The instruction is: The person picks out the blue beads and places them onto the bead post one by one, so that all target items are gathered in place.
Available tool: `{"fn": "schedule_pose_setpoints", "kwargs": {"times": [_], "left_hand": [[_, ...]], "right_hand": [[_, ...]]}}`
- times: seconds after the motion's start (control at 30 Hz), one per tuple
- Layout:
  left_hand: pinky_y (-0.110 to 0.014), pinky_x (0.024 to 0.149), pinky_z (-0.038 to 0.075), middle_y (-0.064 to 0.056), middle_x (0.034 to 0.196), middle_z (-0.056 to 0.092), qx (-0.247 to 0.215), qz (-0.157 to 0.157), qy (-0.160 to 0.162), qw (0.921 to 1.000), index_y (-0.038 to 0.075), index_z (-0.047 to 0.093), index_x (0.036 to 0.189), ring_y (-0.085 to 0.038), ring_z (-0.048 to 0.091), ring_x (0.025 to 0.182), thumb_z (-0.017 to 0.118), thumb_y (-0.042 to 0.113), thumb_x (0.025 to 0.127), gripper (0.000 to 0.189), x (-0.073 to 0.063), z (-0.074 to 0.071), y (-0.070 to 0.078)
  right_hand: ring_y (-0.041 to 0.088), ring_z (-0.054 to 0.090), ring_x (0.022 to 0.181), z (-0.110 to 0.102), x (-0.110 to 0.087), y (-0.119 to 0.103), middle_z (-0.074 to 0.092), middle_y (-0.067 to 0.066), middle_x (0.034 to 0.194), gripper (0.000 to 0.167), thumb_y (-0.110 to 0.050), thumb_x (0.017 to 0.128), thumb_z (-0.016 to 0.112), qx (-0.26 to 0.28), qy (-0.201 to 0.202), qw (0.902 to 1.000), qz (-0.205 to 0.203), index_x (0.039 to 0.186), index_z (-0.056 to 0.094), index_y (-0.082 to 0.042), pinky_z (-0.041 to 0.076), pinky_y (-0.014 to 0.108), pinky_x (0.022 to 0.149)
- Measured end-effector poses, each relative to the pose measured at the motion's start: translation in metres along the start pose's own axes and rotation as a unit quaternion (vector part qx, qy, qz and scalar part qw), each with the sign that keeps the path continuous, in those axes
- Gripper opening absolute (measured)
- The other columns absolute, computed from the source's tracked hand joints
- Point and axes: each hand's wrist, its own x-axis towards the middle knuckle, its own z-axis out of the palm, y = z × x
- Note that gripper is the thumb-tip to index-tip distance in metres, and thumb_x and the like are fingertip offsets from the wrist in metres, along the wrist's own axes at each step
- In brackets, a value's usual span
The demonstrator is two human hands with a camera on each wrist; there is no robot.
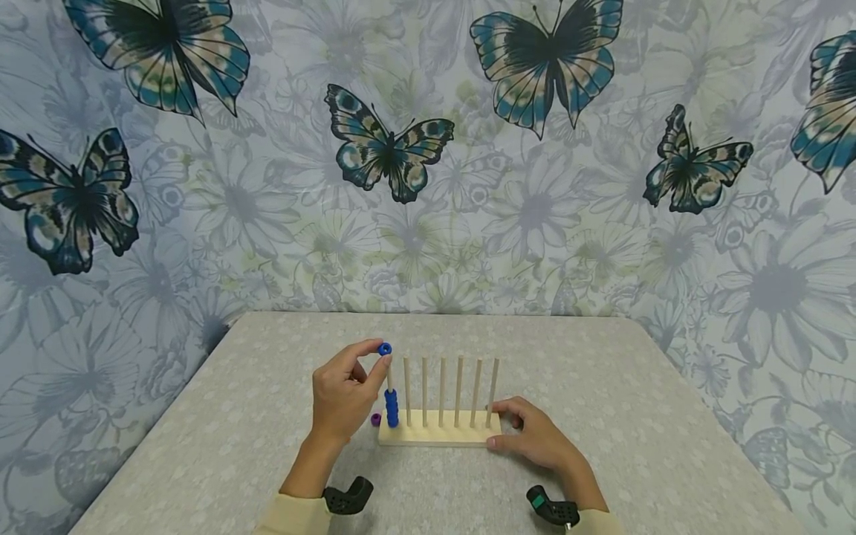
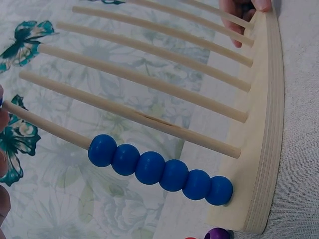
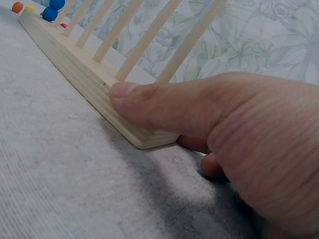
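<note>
My left hand (image 1: 342,394) pinches a blue bead (image 1: 384,348) between thumb and index finger, at the tip of the leftmost peg. Only a sliver of that bead shows at the left edge of the left wrist view. Lower on the same peg, several blue beads (image 2: 150,168) are stacked down to the wooden base (image 1: 441,439). Several bare pegs (image 1: 442,390) stand upright in a row to the right. At the base's right end, my right hand (image 1: 531,437) grips it, the thumb (image 3: 144,102) lying along the near top edge.
A purple bead (image 1: 376,420) lies just left of the base. An orange bead (image 3: 18,7), a yellow bead (image 3: 29,9) and a red bead (image 3: 63,25) show around the base's far end. The table (image 1: 200,446) carries a pale patterned cloth, backed by a butterfly-print wall covering (image 1: 428,245).
</note>
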Motion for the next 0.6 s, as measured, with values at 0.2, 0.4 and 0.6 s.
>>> {"fn": "schedule_pose_setpoints", "kwargs": {"times": [0.2,0.4,0.6], "left_hand": [[-0.015,0.042,0.030,0.010,0.059,0.055,-0.004,0.001,-0.005,1.0000,0.016,0.076,0.110,0.000,0.039,0.045,0.079,0.020,0.087,0.023,-0.0012,0.0029,-0.0014],[-0.016,0.041,0.030,0.011,0.064,0.060,-0.003,-0.018,-0.012,0.9998,0.018,0.076,0.110,0.001,0.038,0.045,0.079,0.023,0.088,0.022,-0.0033,0.0048,-0.0007],[-0.015,0.040,0.031,0.003,0.094,0.077,-0.012,-0.020,-0.013,0.9996,0.017,0.074,0.114,0.002,0.037,0.044,0.078,0.020,0.089,0.026,-0.0054,0.0054,-0.0016]], "right_hand": [[0.018,0.044,0.092,-0.0001,0.0000,0.0001,0.058,0.001,0.103,0.055,-0.035,0.074,0.088,0.004,-0.001,1.0000,0.003,0.124,0.067,-0.023,0.037,0.028,0.075],[0.019,0.044,0.092,0.0003,0.0002,0.0003,0.058,0.000,0.103,0.055,-0.036,0.074,0.088,0.002,0.000,1.0000,0.002,0.123,0.067,-0.024,0.038,0.028,0.076],[0.018,0.044,0.092,0.0006,0.0014,0.0008,0.061,-0.001,0.107,0.056,-0.036,0.073,0.089,0.001,0.002,1.0000,0.002,0.123,0.067,-0.023,0.038,0.028,0.076]]}}
